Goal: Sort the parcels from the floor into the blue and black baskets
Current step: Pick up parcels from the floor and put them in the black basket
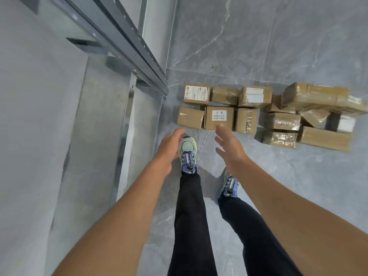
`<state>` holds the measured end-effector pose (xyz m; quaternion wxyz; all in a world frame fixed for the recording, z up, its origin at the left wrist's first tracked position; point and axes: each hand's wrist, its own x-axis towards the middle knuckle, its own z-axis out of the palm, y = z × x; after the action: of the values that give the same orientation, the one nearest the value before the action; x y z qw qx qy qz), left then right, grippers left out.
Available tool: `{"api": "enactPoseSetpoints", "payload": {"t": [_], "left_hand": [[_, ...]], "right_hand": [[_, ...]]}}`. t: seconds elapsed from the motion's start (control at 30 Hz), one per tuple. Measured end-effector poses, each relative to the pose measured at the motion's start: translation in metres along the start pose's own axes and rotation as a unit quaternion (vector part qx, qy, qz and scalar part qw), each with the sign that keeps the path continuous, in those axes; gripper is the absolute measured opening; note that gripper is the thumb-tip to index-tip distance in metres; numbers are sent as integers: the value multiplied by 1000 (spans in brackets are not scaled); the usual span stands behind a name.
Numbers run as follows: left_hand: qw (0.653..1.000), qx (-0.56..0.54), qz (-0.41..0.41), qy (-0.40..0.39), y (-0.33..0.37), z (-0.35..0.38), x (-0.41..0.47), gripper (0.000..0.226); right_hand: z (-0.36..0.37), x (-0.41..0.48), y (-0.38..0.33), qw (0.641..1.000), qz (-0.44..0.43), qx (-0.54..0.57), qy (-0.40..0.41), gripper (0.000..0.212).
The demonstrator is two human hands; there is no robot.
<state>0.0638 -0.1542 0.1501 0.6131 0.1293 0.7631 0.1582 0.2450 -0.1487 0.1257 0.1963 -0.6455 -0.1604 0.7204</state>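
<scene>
Several brown cardboard parcels lie in rows on the grey floor ahead of me. Nearest are a plain box (190, 117), a box with a white printed label (219, 117) and a taped box (246, 120). Behind them sits a box with a shipping label (196, 94). More taped parcels (310, 96) pile up to the right. My left hand (171, 145) reaches down with relaxed fingers and holds nothing. My right hand (229, 144) is stretched out with straight fingers, its tips in front of the labelled box. No basket is in view.
A grey metal frame (127, 46) with glass panels runs along the left, its corner close to the parcels. My feet in green and purple shoes (188, 154) stand on the marbled tile floor (278, 186) just short of the parcels.
</scene>
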Motion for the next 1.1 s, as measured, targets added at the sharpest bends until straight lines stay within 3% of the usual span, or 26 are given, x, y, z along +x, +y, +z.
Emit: {"api": "enactPoseSetpoints", "payload": {"t": [0.23, 0.37, 0.53, 0.63, 0.73, 0.87, 0.97, 1.1], "left_hand": [[996, 87, -11, -14, -10, 7, 180, 38], [994, 109, -21, -16, -17, 11, 273, 24], [994, 90, -52, -21, -25, 14, 344, 85], [995, 69, -68, -27, -27, 19, 363, 83], [995, 57, -70, -36, -29, 24, 374, 73], [995, 46, -79, -38, -30, 22, 380, 76], [996, 40, -69, -35, -22, 19, 360, 59], [998, 19, -49, -18, -17, 5, 310, 75]], "right_hand": [[18, 148, 41, 998, 39, 28, 36, 65], [24, 228, 62, 996, 66, 20, 49, 62], [30, 300, 80, 994, 83, 22, 60, 61], [32, 323, 87, 993, 99, 27, 54, 68], [33, 336, 89, 992, 98, 37, 64, 58], [36, 342, 87, 991, 106, 32, 73, 60], [37, 333, 80, 991, 107, 29, 73, 58], [38, 287, 54, 994, 86, 12, 72, 60]]}}
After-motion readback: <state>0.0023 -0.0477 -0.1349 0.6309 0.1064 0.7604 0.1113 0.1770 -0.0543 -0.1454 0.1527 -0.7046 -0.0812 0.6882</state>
